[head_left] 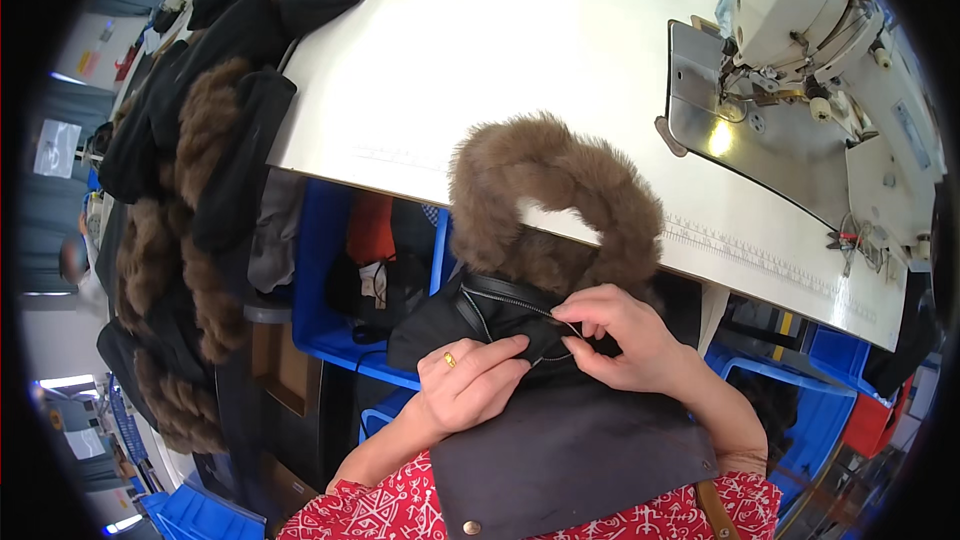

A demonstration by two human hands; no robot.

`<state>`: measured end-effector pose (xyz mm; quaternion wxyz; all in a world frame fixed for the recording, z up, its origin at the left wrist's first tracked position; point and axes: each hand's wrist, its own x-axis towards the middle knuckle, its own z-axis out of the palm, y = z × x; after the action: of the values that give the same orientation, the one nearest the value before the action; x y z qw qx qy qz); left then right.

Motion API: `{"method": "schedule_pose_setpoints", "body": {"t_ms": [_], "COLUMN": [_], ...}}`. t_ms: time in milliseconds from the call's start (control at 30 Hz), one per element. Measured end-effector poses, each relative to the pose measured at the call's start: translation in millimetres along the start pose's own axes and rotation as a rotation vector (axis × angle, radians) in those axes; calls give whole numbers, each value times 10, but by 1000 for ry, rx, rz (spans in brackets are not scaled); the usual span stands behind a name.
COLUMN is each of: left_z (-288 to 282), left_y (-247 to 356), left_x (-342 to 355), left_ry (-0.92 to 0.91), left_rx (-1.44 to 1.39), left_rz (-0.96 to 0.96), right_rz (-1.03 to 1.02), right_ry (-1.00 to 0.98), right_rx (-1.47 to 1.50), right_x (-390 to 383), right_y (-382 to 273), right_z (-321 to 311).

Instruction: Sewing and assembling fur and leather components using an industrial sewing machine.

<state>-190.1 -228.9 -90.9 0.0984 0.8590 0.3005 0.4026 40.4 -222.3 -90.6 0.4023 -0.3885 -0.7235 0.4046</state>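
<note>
A black garment (420, 340) with a brown fur-trimmed hood (480, 180) lies over my lap, the fur resting on the table's front edge. A dark zipper (510, 298) with black piping curves across its top. My left hand (470, 380), wearing a gold ring, has bent fingers closed on the black fabric below the zipper. My right hand (625, 335) pinches the zipper's right end between thumb and forefinger. Beneath both arms is a dark apron (560, 455).
A white sewing table (500, 40) holds an industrial sewing machine (790, 10) at right. Black fur-trimmed garments (230, 140) are piled along the left. Blue bins (310, 280) with fabric sit under the table. A co-worker (85, 270) is at the far left.
</note>
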Motion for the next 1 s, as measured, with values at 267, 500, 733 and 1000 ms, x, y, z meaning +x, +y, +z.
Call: {"method": "schedule_pose_setpoints", "body": {"t_ms": [267, 500, 733, 1000], "left_z": [-3, -26, 1, -298], "left_y": [4, 99, 134, -35], "left_x": [19, 116, 159, 281], "left_ry": [-21, -97, -64, -320], "left_rx": [-35, -54, -79, -711], "left_rz": [-17, -225, -267, -958], "right_rz": [-54, -75, -53, 57], "right_ry": [-5, -35, -31, -181], "right_rx": [32, -12, -13, 132], "right_x": [6, 29, 37, 145], "right_y": [-4, 9, 22, 25], "right_z": [-55, -8, 4, -66]}}
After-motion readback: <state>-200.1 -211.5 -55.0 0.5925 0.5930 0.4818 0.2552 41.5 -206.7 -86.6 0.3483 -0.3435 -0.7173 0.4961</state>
